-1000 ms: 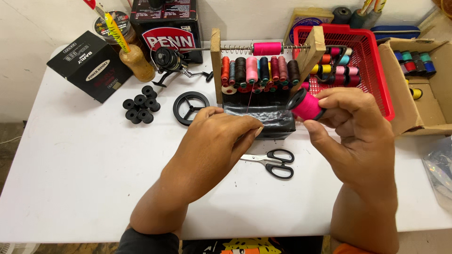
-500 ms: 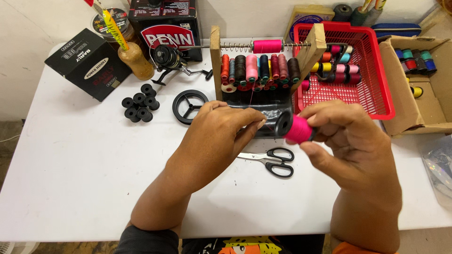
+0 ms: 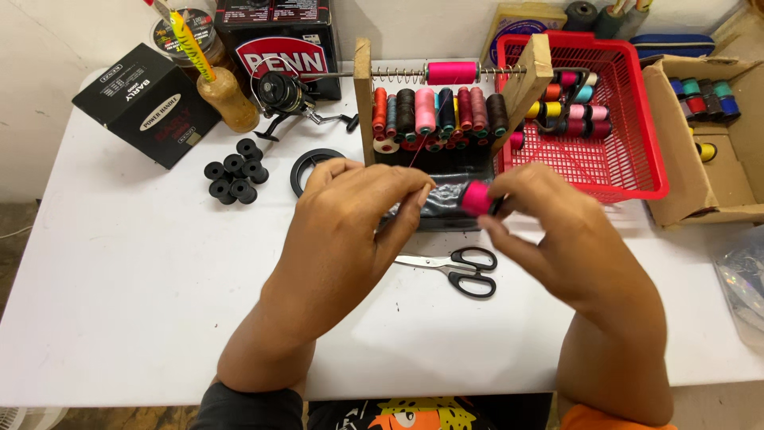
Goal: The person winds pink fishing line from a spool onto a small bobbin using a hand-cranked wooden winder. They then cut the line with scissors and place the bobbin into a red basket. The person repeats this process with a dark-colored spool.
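My right hand (image 3: 561, 231) grips a small black spool wound with bright pink thread (image 3: 476, 197) above the white table (image 3: 119, 302). My left hand (image 3: 354, 215) is closed just left of the spool, its fingertips pinched together near a thin pink thread (image 3: 417, 150) that runs up toward the wooden rack (image 3: 364, 95). A big pink thread spool (image 3: 451, 72) sits on the rack's top rod, and a row of coloured spools (image 3: 438, 111) fills the lower rod. Black-handled scissors (image 3: 458, 269) lie on the table below my hands.
A red basket (image 3: 637, 159) with coloured spools stands right of the rack, a cardboard box (image 3: 700, 159) further right. Several empty black bobbins (image 3: 235, 171), a black ring (image 3: 306, 163), a fishing reel (image 3: 282, 95), a black box (image 3: 147, 103) and a jar (image 3: 227, 99) sit at left.
My right hand has brought the pink spool down and left toward my left hand. My left fingertips have closed in beside the spool.
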